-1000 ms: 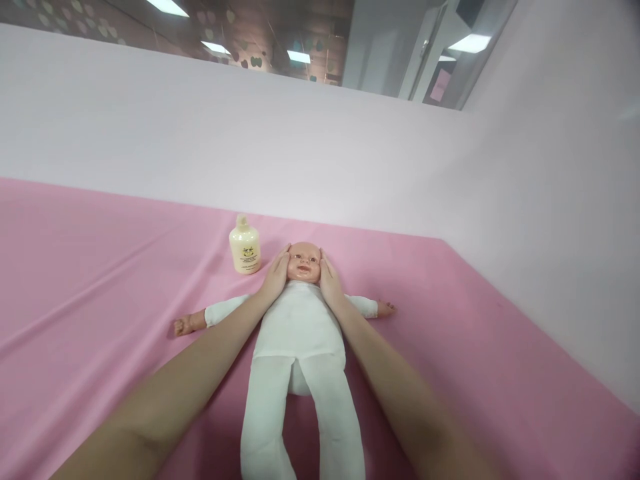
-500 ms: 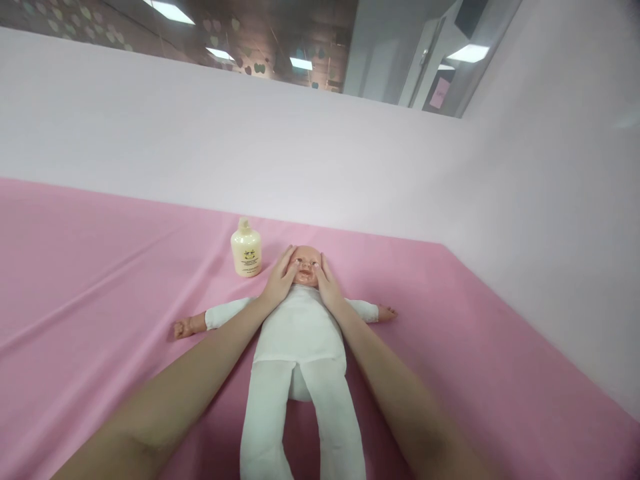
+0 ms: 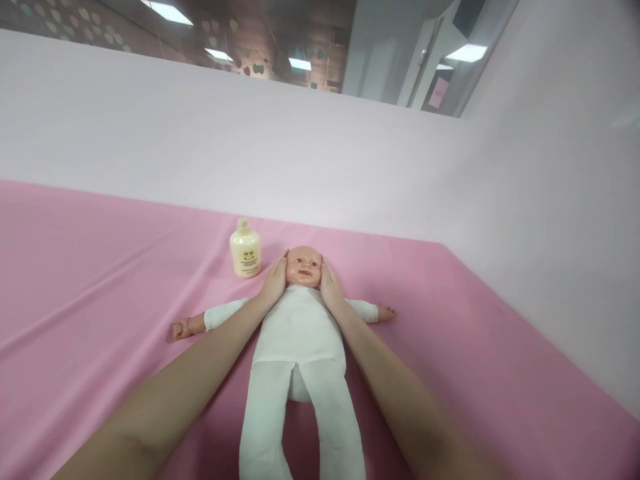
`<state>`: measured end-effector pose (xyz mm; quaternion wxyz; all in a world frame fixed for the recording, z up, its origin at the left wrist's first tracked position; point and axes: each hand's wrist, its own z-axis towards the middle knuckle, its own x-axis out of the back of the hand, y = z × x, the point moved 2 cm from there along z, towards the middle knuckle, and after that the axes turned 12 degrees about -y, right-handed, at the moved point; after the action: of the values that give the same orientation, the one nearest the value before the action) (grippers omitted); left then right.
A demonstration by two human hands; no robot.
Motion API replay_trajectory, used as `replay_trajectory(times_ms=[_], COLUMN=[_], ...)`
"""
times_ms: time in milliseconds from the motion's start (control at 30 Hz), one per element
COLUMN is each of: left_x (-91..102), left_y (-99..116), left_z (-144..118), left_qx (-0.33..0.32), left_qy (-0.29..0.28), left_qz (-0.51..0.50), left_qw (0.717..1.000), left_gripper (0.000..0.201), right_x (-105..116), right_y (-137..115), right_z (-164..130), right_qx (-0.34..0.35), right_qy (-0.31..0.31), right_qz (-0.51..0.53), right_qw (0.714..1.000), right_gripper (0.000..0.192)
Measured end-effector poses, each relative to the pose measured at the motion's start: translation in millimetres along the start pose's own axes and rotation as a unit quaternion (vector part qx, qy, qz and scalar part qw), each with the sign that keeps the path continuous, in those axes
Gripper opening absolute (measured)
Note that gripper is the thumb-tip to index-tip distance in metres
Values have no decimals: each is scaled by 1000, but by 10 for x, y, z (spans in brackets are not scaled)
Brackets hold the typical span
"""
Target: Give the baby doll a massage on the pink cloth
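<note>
A baby doll (image 3: pixel 299 333) in a white suit lies on its back on the pink sheet (image 3: pixel 100 280), head away from me, arms spread. My left hand (image 3: pixel 275 280) rests flat against the left side of the doll's head (image 3: pixel 303 265). My right hand (image 3: pixel 330 285) presses the other cheek. Both hands cup the head, and the doll's front shows between them.
A cream-coloured lotion bottle (image 3: pixel 245 248) stands upright just left of the doll's head, close to my left hand. White partition walls (image 3: pixel 310 167) close off the back and the right side of the sheet.
Half a second ago my fingers lay across the doll's front near the eyes; they have slid outward to the sides of the head.
</note>
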<state>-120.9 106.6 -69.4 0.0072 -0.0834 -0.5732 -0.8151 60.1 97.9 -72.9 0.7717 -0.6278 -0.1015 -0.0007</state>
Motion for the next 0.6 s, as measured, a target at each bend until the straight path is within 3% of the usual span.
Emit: replay_trajectory(times_ms=[200, 333, 467, 600], left_x=[-3, -5, -4, -9], left_y=[160, 202, 208, 207], left_z=[-105, -105, -89, -83], left_qx=[-51, -44, -36, -40], left_qy=[-15, -34, -31, -30], left_qz=[83, 90, 74, 68], left_qw=[995, 994, 996, 996], left_gripper=[62, 68, 65, 65], right_x=[-23, -34, -33, -23], right_y=[-177, -262, -256, -183], right_z=[-116, -175, -165, -111], right_qx=[-29, -38, -36, -21], right_qy=[-31, -49, -43, -24], right_qz=[-23, -36, -33, -24], right_qw=[999, 997, 998, 999], right_gripper=[100, 110, 108, 93])
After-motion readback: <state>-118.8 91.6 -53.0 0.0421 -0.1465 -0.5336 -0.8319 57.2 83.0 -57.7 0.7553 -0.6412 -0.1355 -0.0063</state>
